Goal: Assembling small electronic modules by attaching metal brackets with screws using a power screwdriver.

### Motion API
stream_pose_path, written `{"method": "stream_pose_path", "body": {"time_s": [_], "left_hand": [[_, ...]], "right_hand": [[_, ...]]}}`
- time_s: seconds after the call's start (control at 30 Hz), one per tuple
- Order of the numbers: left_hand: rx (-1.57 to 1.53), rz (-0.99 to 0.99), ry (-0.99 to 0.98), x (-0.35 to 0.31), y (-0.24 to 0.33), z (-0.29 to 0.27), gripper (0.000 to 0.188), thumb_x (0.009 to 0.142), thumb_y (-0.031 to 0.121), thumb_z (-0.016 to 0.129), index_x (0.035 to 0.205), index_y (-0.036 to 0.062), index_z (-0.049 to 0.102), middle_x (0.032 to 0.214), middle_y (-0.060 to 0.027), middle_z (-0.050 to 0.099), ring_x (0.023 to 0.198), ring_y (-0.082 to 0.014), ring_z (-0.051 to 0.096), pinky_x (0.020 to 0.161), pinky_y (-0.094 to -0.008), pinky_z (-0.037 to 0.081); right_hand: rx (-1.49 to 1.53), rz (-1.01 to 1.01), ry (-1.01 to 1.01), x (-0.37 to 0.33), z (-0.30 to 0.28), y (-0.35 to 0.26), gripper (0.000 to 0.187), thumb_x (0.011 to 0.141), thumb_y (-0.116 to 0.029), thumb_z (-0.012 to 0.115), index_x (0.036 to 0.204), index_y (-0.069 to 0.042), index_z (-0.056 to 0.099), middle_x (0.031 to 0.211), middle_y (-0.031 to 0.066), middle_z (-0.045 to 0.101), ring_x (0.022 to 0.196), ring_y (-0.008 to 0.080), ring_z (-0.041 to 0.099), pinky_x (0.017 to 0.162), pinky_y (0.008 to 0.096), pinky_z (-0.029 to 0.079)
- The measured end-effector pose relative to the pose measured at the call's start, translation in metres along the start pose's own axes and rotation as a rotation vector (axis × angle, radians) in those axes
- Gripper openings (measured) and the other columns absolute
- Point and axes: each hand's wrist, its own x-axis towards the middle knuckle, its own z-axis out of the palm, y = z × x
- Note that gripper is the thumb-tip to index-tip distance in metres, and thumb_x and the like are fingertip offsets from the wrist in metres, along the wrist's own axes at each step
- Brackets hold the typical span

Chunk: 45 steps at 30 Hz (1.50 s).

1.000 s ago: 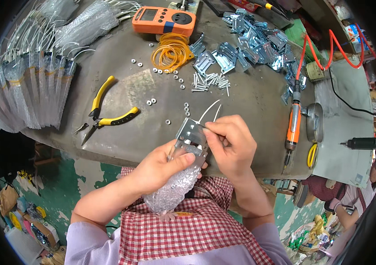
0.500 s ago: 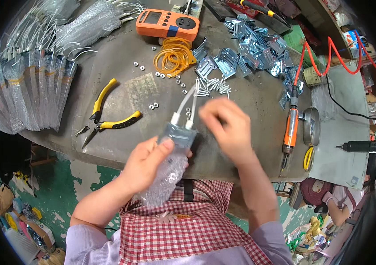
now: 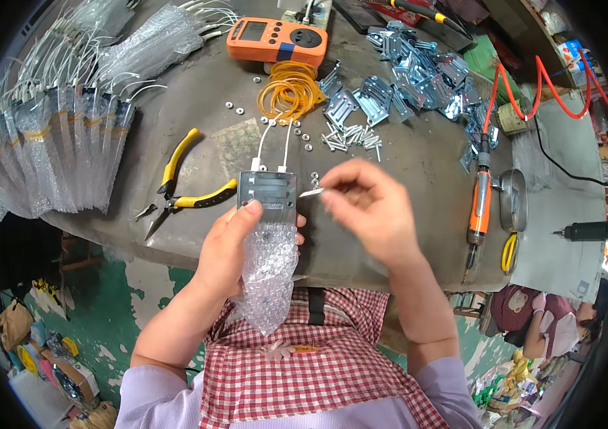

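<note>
My left hand [image 3: 227, 247] grips a flat, bubble-wrapped part [image 3: 270, 268] upright over the table's front edge, thumb on its face. A slotted metal bracket [image 3: 267, 191] lies against the part's top end, where two white wires [image 3: 284, 150] stick out and form a loop. Just right of the bracket, my right hand [image 3: 375, 207] pinches a thin silvery screw [image 3: 311, 193] between thumb and forefinger, its tip pointing toward the bracket. More loose screws [image 3: 352, 137] lie in a heap beyond, with small round nuts [image 3: 308, 147] scattered beside them.
Yellow-handled pliers [image 3: 182, 186] lie open on the left, near a fan of wrapped parts [image 3: 54, 154]. An orange meter [image 3: 275, 41], yellow rubber bands [image 3: 288, 91] and a pile of brackets [image 3: 418, 71] sit at the back. An orange screwdriver [image 3: 480, 207] on a red coiled cord lies right.
The wrapped part has turned from tilted to nearly upright, its bracket face now toward me. My right hand has lowered slightly, and the screw now shows in its fingers.
</note>
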Motion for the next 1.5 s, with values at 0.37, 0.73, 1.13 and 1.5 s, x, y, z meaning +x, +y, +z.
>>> {"method": "stream_pose_path", "body": {"time_s": [0.37,0.73,1.13,1.5], "left_hand": [[0.576,0.238,-0.019,-0.013,-0.012,-0.002,0.032,0.095,0.024,0.044,0.112,-0.0001,0.054,0.086,-0.0057,0.061,0.074,-0.0063,0.051,0.066,-0.0218,0.043],[0.125,0.195,-0.01,0.002,-0.003,0.006,0.037,0.096,0.03,0.04,0.112,-0.0014,0.052,0.099,-0.0127,0.062,0.084,-0.0169,0.061,0.073,-0.0299,0.05],[0.155,0.209,-0.067,0.008,-0.008,0.006,0.03,0.096,0.019,0.039,0.119,0.0019,0.046,0.102,-0.006,0.058,0.092,-0.0109,0.054,0.082,-0.0263,0.043],[0.796,0.286,-0.26,0.002,-0.003,0.026,0.049,0.091,0.029,0.048,0.13,0.0014,0.034,0.114,-0.0137,0.054,0.11,-0.0192,0.049,0.093,-0.0333,0.038]], "right_hand": [[-0.471,-0.341,0.071,-0.022,0.023,0.002,0.016,0.074,0.0,0.068,0.082,-0.002,0.054,0.08,0.0079,0.055,0.07,0.0214,0.06,0.061,0.0309,0.048],[-0.889,-0.458,0.216,0.052,-0.019,0.025,0.016,0.073,-0.01,0.066,0.082,-0.002,0.057,0.084,0.0102,0.055,0.071,0.0283,0.056,0.062,0.0374,0.046],[-0.363,-0.346,-0.067,0.002,0.014,-0.02,0.015,0.076,-0.003,0.064,0.09,-0.003,0.061,0.083,0.011,0.061,0.076,0.0272,0.061,0.067,0.0318,0.049],[-0.493,-0.455,0.114,-0.029,0.017,-0.022,0.022,0.071,-0.003,0.065,0.092,-0.001,0.058,0.086,0.011,0.058,0.076,0.0273,0.059,0.065,0.0344,0.048]]}}
